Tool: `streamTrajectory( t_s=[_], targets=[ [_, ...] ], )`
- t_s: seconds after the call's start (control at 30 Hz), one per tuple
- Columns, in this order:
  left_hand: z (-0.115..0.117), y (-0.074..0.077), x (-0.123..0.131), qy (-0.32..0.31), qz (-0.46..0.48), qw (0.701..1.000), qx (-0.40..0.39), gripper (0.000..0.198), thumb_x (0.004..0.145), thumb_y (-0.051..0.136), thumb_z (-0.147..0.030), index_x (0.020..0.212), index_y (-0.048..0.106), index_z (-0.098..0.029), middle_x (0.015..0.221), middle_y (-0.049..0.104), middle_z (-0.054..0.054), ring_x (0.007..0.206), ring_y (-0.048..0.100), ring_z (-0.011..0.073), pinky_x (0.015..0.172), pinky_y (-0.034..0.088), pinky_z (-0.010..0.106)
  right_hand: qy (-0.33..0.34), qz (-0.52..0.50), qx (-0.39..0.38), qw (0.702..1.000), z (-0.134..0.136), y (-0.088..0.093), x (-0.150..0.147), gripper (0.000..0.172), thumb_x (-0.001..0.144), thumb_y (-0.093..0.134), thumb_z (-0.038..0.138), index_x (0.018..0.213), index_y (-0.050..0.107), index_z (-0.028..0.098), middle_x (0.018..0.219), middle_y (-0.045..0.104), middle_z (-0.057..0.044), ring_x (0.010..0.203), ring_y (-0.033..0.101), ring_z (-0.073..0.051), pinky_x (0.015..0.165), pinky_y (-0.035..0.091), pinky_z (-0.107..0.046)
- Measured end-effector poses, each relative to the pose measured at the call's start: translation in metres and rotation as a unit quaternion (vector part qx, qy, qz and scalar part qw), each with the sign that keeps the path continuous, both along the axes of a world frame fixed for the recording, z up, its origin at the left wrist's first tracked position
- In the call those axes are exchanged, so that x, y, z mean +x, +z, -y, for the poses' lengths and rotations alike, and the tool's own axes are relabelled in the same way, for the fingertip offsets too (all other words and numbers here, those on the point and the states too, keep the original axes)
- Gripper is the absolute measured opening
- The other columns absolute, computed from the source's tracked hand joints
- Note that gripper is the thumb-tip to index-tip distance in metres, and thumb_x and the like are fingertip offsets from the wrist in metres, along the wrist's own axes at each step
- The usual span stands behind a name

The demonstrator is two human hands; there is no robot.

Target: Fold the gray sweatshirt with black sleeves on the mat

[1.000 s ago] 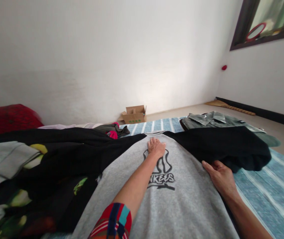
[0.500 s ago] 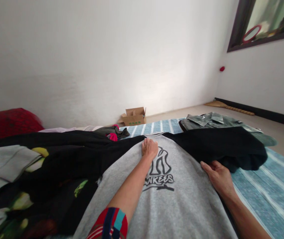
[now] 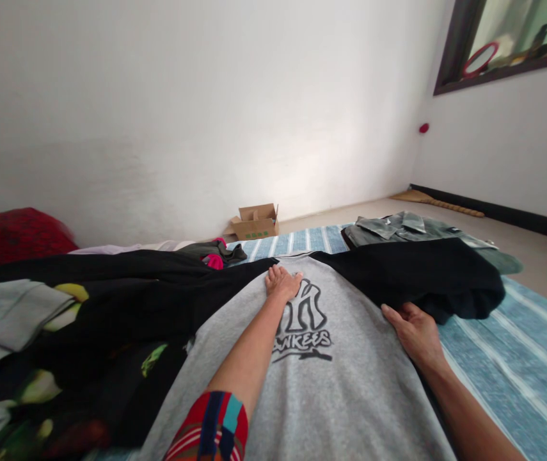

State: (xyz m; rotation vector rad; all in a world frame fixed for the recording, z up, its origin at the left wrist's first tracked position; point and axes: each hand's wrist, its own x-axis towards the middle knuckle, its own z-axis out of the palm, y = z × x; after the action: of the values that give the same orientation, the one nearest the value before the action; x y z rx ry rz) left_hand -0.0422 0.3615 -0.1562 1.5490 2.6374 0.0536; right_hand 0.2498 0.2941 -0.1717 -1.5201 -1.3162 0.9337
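Note:
A grey sweatshirt (image 3: 340, 390) with black sleeves and a black printed logo lies flat on a blue striped mat (image 3: 517, 358) in front of me. My left hand (image 3: 281, 283) rests flat on its chest near the collar, fingers stretched out. My right hand (image 3: 413, 330) lies at the shirt's right side, its fingers tucked under the folded black right sleeve (image 3: 427, 275). The black left sleeve (image 3: 158, 282) stretches away to the left.
A heap of dark printed clothes and grey folded cloth (image 3: 9, 314) lies on the left, with a red cushion (image 3: 14, 234) behind. A green-grey shirt (image 3: 412, 227) lies beyond the sleeve. A small cardboard box (image 3: 255, 222) stands by the white wall.
My left hand has slid left and up across the shirt's chest, off the logo toward the collar. My right hand has stayed at the right sleeve.

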Motion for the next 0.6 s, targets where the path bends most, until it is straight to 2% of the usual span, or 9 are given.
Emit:
streamTrajectory(
  t_s=[0.13,0.23,0.33,0.4,0.5,0.6],
  targets=[
    [0.003,0.003,-0.001,-0.009,-0.014,1.000,0.005,0.081,0.084,0.024,-0.062,0.141,0.032,-0.006,0.153,0.021,0.020,0.141,0.016,0.0315,0.112,0.018,0.045,0.008,-0.016,0.005,1.000,-0.002,-0.003,0.000,0.037,0.064,0.060,0.056,0.057,0.048,0.021,0.046,0.046,0.003,0.046,0.043,-0.013,0.045,0.031,-0.027],
    [0.006,0.009,0.007,-0.020,-0.032,0.999,0.015,0.074,0.087,0.024,-0.056,0.138,0.036,-0.003,0.151,0.025,0.022,0.140,0.019,0.0329,0.111,0.020,0.047,0.003,-0.017,0.024,1.000,-0.002,-0.002,0.000,0.038,0.063,0.061,0.056,0.056,0.048,0.021,0.046,0.046,0.004,0.046,0.042,-0.013,0.045,0.030,-0.026],
    [0.010,0.011,0.023,-0.072,-0.050,0.996,0.027,0.068,0.090,0.024,-0.049,0.140,0.033,-0.004,0.153,0.020,0.019,0.142,0.012,0.0302,0.113,0.012,0.048,-0.001,-0.035,0.033,0.999,-0.001,0.003,-0.001,0.037,0.062,0.062,0.055,0.058,0.049,0.020,0.048,0.049,0.003,0.048,0.044,-0.013,0.046,0.031,-0.026],
    [0.013,0.009,0.035,-0.124,-0.049,0.991,0.021,0.067,0.091,0.023,-0.051,0.142,0.031,-0.008,0.155,0.018,0.014,0.143,0.009,0.0272,0.114,0.010,0.046,-0.002,-0.058,0.037,0.998,-0.001,0.005,-0.002,0.036,0.061,0.063,0.054,0.059,0.050,0.020,0.050,0.051,0.002,0.049,0.045,-0.014,0.046,0.032,-0.026],
    [0.015,0.003,0.048,-0.175,-0.036,0.984,-0.006,0.068,0.091,0.022,-0.057,0.143,0.032,-0.014,0.154,0.022,0.012,0.142,0.013,0.0261,0.112,0.015,0.046,0.002,-0.082,0.037,0.996,-0.002,0.005,-0.001,0.035,0.060,0.064,0.052,0.061,0.053,0.019,0.051,0.052,0.002,0.050,0.047,-0.014,0.047,0.033,-0.026],
    [0.016,0.001,0.053,-0.185,-0.036,0.982,-0.020,0.069,0.091,0.020,-0.058,0.143,0.031,-0.014,0.154,0.022,0.012,0.143,0.013,0.0268,0.111,0.017,0.048,0.004,-0.080,0.034,0.996,-0.004,0.002,0.000,0.035,0.061,0.064,0.053,0.062,0.054,0.019,0.051,0.051,0.002,0.049,0.045,-0.014,0.047,0.033,-0.026]
  ],
)
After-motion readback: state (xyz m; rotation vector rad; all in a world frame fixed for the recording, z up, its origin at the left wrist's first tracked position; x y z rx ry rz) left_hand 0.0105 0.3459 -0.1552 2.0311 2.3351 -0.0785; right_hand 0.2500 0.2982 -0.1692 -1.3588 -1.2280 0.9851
